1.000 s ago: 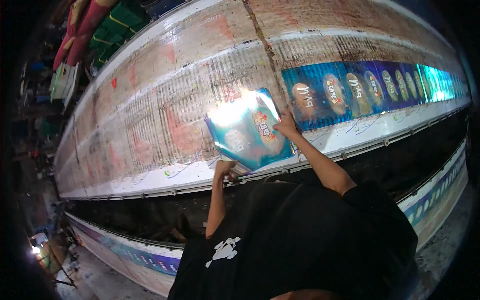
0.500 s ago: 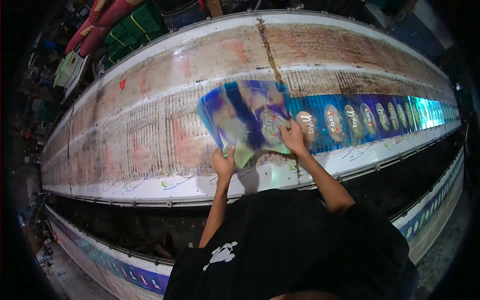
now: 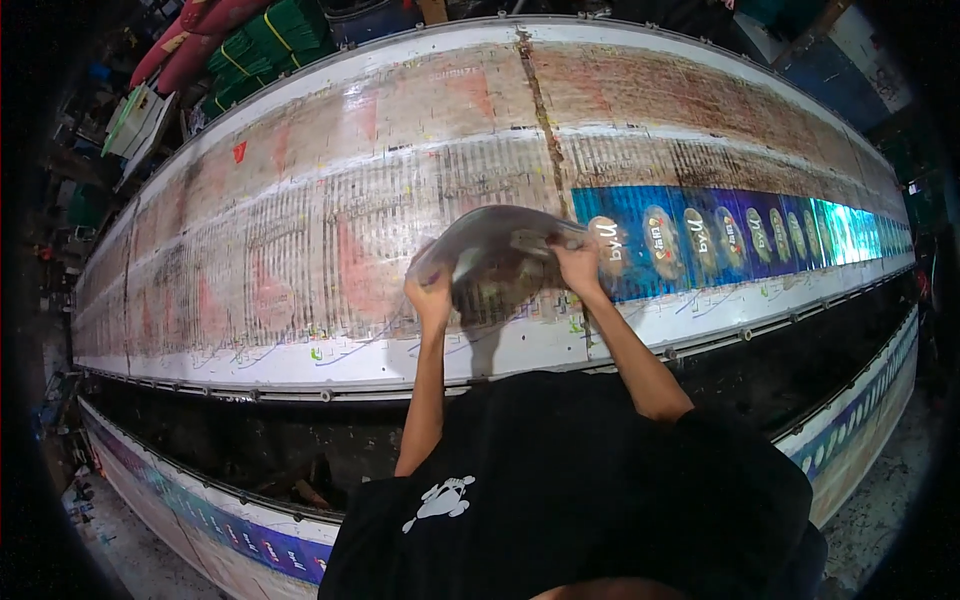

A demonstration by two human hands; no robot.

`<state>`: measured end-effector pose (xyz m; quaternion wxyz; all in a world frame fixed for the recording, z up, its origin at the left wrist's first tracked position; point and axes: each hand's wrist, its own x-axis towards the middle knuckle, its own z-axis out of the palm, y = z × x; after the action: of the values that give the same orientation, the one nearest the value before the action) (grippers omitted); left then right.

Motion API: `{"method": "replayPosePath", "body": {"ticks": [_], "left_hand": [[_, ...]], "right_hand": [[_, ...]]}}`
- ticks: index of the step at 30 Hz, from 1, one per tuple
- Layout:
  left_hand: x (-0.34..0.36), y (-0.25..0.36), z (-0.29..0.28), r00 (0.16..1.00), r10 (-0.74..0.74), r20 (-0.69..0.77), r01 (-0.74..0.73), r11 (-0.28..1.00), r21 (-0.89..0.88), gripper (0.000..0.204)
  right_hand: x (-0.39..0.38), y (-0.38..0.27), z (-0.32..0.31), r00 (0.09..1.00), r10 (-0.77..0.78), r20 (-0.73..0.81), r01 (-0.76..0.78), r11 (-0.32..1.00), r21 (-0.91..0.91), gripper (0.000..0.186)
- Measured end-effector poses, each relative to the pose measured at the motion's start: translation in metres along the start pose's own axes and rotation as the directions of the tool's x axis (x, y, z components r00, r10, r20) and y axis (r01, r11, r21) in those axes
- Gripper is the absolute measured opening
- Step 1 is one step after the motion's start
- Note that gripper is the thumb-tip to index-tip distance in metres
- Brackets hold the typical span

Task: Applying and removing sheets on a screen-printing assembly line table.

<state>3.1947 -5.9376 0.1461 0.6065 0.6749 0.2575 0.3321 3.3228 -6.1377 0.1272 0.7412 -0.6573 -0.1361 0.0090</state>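
A bowed, grey, see-through plastic sheet (image 3: 505, 240) hangs between my two hands over the long bench, its middle arched up and blurred by motion. I cannot make out whether it is one sheet or a stack. My left hand (image 3: 430, 292) is closed on its left edge, and my right hand (image 3: 577, 265) grips the right edge. Just beyond my right hand, a row of blue and purple printed sheets (image 3: 680, 245) lies flat on the bench, with pale oval patches on them.
The long bench (image 3: 270, 362) has a white border and a worn, ink-stained top with a dark seam (image 3: 540, 95) across it. Along its near side runs a dark gap, then another bench with printed sheets (image 3: 250, 535). Green bundles (image 3: 265, 50) are stacked at the far left.
The fanned blue and purple sheets between my hands now appear as a grey, arched sheet. My left hand has risen slightly and moved left; the right has shifted a little left.
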Motion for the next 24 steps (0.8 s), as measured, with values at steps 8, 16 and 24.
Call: {"method": "replayPosePath", "body": {"ticks": [8,16,24], "left_hand": [[-0.01,0.041,0.011,0.991,0.038,-0.127,-0.062,0.98,-0.188,0.021],[0.01,0.012,-0.002,0.998,-0.009,0.055,0.017,0.991,-0.134,0.019],[-0.004,0.012,-0.004,0.996,0.076,-0.039,-0.081,0.983,-0.163,0.024]], "right_hand": [[-0.012,-0.039,-0.007,0.986,-0.043,0.16,0.074,0.978,-0.194,0.063],[0.059,-0.113,0.076,0.556,-0.205,0.806,0.827,0.24,-0.509,0.063],[0.054,-0.081,0.091,0.494,-0.167,0.853,0.828,0.391,-0.403,0.008]]}}
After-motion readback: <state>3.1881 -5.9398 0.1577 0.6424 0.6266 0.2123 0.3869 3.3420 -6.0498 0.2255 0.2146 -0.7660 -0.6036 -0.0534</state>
